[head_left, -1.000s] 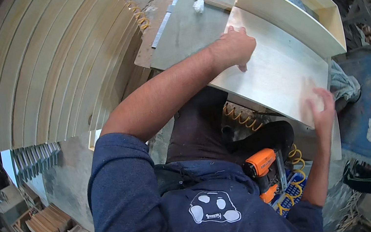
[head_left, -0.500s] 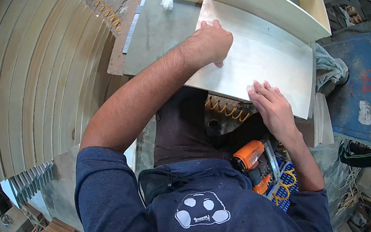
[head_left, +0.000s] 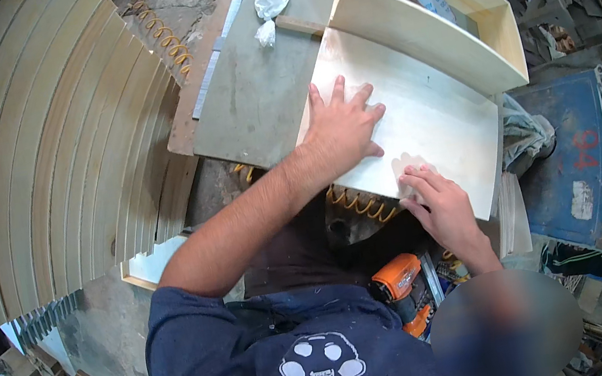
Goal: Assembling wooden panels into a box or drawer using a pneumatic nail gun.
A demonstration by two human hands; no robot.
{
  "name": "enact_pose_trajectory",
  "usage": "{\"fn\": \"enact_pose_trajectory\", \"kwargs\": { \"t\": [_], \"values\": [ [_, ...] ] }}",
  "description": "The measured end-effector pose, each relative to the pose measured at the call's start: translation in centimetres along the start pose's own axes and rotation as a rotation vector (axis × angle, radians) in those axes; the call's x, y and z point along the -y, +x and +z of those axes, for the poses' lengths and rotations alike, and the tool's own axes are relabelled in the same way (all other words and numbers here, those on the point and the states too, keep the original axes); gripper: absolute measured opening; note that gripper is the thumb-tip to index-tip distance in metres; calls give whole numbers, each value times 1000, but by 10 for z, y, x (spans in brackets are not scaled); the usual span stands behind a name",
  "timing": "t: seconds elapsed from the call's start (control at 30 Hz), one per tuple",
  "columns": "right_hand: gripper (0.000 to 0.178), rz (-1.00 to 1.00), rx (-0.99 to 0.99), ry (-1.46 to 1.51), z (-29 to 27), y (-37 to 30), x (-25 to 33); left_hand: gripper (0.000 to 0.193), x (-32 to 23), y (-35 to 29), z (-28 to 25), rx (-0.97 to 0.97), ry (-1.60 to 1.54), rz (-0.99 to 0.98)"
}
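A pale, smooth wooden panel (head_left: 436, 108) lies in front of me, its far side against a shallow open-topped wooden box (head_left: 414, 31). With fingers spread, my left hand (head_left: 342, 126) rests flat on the panel's left part. My right hand (head_left: 440, 200) is at the near edge, its fingertips on the panel and its thumb close to the edge; nothing is seen in it. Beneath the panel's left side is a grey-green work surface (head_left: 247, 109). An orange nail gun (head_left: 397, 277) is below the right hand, close to my body.
A tall stack of boards (head_left: 53, 151) fills the left. A knotted white plastic bag (head_left: 272, 0) and a wooden strip (head_left: 299, 25) lie on the work surface. Yellow coiled hose (head_left: 364, 205) hangs under the panel. A blue scuffed container (head_left: 567, 165) stands at the right.
My left hand has come nearer and gone from curled fingers to spread ones on the panel. My right hand has slid slightly toward the near edge. The whole view has shifted a little.
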State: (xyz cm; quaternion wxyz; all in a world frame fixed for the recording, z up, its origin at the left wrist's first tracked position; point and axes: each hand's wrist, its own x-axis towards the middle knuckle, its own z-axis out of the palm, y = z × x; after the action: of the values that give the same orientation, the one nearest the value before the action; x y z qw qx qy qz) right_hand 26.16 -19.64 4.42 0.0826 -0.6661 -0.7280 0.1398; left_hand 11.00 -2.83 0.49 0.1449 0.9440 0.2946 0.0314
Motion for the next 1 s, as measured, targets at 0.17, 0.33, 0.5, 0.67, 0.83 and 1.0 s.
{"fn": "enact_pose_trajectory", "kwargs": {
  "t": [0.17, 0.33, 0.5, 0.67, 0.83, 1.0],
  "values": [
    [21, 137, -203, 156, -21, 62, -38, 69, -5, 5, -4, 50, -52, -30],
    [22, -69, -287, 225, -11, 176, -24, 69, -4, -1, 0, 3, -73, -40],
    [20, -436, 12, -67, 7, 239, -20, 68, -2, -6, 5, -67, -105, -17],
    [11, -428, 282, -27, -8, 266, -18, 65, -5, -4, 3, -77, -93, 16],
    [13, -379, 277, 11, 0, 263, -20, 66, -2, -5, 10, -123, -88, 39],
    [36, -346, -102, 206, 0, 207, -42, 68, -6, -4, -1, -57, -107, 31]
  ]
}}
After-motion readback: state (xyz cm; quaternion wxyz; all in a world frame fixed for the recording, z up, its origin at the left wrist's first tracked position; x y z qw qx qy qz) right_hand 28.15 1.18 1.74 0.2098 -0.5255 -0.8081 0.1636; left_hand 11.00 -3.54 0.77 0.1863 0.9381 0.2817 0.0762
